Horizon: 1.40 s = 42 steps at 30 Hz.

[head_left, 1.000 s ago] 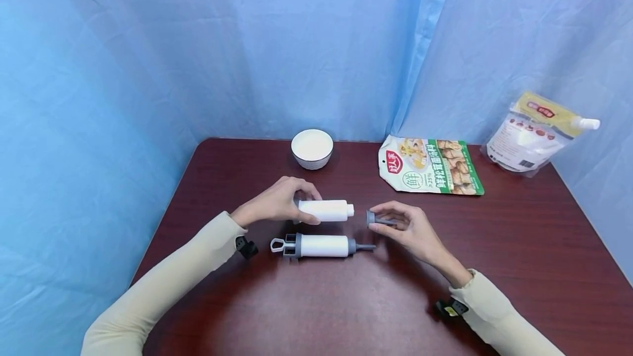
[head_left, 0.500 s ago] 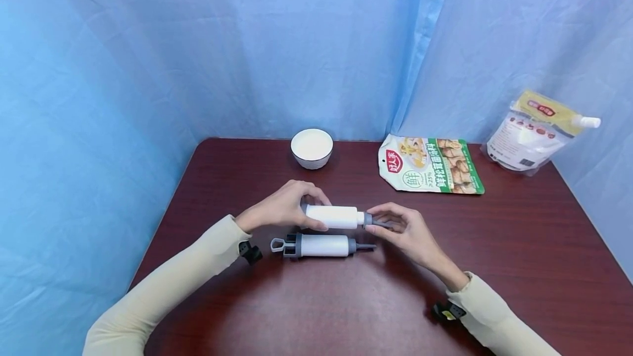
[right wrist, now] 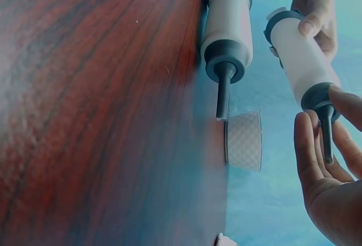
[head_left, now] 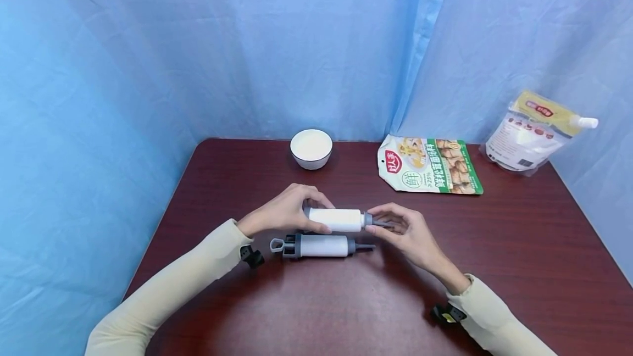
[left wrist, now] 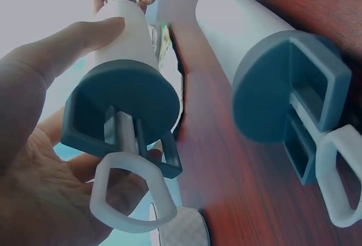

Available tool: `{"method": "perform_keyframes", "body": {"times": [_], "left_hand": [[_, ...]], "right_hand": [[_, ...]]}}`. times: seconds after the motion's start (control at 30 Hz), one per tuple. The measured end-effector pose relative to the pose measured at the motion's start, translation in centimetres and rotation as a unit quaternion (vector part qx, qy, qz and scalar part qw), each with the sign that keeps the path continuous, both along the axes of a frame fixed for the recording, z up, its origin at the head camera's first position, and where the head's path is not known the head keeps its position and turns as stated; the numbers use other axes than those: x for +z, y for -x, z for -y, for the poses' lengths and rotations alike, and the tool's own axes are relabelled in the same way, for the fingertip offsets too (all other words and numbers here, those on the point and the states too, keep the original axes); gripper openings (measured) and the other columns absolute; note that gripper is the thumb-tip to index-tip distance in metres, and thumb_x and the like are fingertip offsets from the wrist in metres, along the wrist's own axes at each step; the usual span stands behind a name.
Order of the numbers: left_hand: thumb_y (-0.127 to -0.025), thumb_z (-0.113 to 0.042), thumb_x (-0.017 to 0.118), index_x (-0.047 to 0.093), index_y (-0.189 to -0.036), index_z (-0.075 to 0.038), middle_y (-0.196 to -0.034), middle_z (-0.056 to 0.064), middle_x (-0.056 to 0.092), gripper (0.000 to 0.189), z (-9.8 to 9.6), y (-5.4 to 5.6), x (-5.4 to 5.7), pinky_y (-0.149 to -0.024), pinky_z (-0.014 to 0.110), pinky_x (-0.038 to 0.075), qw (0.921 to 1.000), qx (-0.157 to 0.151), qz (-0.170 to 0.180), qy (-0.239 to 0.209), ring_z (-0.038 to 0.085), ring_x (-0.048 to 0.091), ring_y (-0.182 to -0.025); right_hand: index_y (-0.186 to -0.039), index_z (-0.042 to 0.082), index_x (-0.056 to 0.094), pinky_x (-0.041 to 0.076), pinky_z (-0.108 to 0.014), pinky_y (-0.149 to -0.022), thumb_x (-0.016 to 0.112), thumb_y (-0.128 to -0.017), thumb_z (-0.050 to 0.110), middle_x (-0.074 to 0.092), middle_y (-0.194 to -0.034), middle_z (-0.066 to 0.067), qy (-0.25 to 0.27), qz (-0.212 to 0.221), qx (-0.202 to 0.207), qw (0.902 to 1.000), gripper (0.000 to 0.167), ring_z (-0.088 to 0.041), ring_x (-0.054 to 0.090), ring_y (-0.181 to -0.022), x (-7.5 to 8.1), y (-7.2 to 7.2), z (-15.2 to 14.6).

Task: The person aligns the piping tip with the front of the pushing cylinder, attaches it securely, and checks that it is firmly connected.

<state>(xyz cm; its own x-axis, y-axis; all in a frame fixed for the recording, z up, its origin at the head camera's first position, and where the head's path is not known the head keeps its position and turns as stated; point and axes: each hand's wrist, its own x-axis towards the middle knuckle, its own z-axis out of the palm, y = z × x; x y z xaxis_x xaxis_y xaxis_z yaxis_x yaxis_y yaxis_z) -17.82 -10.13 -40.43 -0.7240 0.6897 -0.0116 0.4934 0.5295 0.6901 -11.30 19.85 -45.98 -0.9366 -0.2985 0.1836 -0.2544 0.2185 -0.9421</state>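
My left hand point(head_left: 284, 212) grips the white barrel point(head_left: 338, 220) of a food syringe near its grey back end, thumb along the side. In the left wrist view the syringe's grey flange point(left wrist: 121, 90) and white pull ring point(left wrist: 133, 192) face the camera. My right hand point(head_left: 407, 235) pinches a grey nozzle cap point(right wrist: 318, 97) between thumb and fingers; the cap sits on the barrel's front end, its thin spout pointing right. How far it is screwed on I cannot tell. A matching second syringe point(head_left: 323, 246) lies on the table just in front of the held one.
On the dark red table point(head_left: 316, 301), a white bowl point(head_left: 311, 150) stands at the back edge. A green-and-white food pouch point(head_left: 429, 166) lies flat to its right. A spouted bag point(head_left: 524, 139) stands at the far right corner. Blue curtains point(head_left: 306, 43) hang behind.
My left hand has moved the barrel rightward and slightly nearer, closing the gap so its front end meets the grey nozzle cap. My right hand has stayed almost in place, still pinching the cap.
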Motion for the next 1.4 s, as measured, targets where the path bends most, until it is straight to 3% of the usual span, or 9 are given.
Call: {"method": "perform_keyframes", "body": {"times": [0.47,0.7,0.83,1.03,1.4], "left_hand": [[-0.08,-0.034,0.091,0.079,-0.116,-0.024,-0.105,-0.008,0.073,0.038,-0.27,-0.31,-0.03,-0.081,0.025,0.052,0.9998,-0.011,-0.006,0.015,0.007,0.062,-0.094],[-0.082,-0.035,0.09,0.079,-0.118,-0.025,-0.106,-0.008,0.074,0.039,-0.35,-0.29,-0.24,-0.08,0.024,0.052,0.9998,-0.019,-0.003,0.007,0.007,0.062,-0.092],[-0.084,-0.035,0.088,0.078,-0.119,-0.023,-0.109,-0.007,0.074,0.038,-0.32,-0.29,-0.24,-0.082,0.024,0.053,0.9996,-0.024,0.012,0.004,0.007,0.063,-0.094],[-0.086,-0.036,0.086,0.078,-0.119,-0.023,-0.111,-0.007,0.075,0.037,-0.21,-0.1,-0.24,-0.085,0.027,0.054,0.999,-0.034,0.028,-0.001,0.008,0.064,-0.095],[-0.092,-0.034,0.081,0.077,-0.121,-0.024,-0.111,-0.008,0.076,0.031,0.15,0.4,-0.55,-0.079,0.028,0.057,0.993,-0.06,0.1,-0.017,0.013,0.067,-0.095]], "right_hand": [[-0.121,0.008,0.072,0.06,-0.022,-0.088,0.079,-0.091,0.005,0.074,-0.118,-0.015,-0.003,-0.019,0.007,0.9998,0.031,-0.005,0.071,-0.103,-0.06,-0.14,-0.06],[-0.118,0.016,0.075,0.062,-0.025,-0.085,0.082,-0.088,0.008,0.075,-0.116,-0.005,-0.028,-0.06,-0.004,0.9978,0.031,-0.007,0.073,-0.102,0.18,0.03,-0.35],[-0.118,0.019,0.076,0.062,-0.028,-0.086,0.083,-0.087,0.006,0.074,-0.117,-0.001,-0.039,-0.081,0.0,0.9959,0.034,-0.007,0.073,-0.104,0.36,0.16,-0.57],[-0.12,0.014,0.076,0.06,-0.033,-0.092,0.081,-0.086,-0.002,0.073,-0.118,-0.006,-0.022,-0.113,0.02,0.9931,0.038,-0.009,0.07,-0.111,0.44,0.29,-0.7],[-0.116,0.009,0.076,0.059,-0.032,-0.097,0.081,-0.084,-0.008,0.07,-0.12,-0.009,0.015,-0.106,0.045,0.9933,0.037,-0.014,0.068,-0.116,0.44,0.4,-0.96]]}}
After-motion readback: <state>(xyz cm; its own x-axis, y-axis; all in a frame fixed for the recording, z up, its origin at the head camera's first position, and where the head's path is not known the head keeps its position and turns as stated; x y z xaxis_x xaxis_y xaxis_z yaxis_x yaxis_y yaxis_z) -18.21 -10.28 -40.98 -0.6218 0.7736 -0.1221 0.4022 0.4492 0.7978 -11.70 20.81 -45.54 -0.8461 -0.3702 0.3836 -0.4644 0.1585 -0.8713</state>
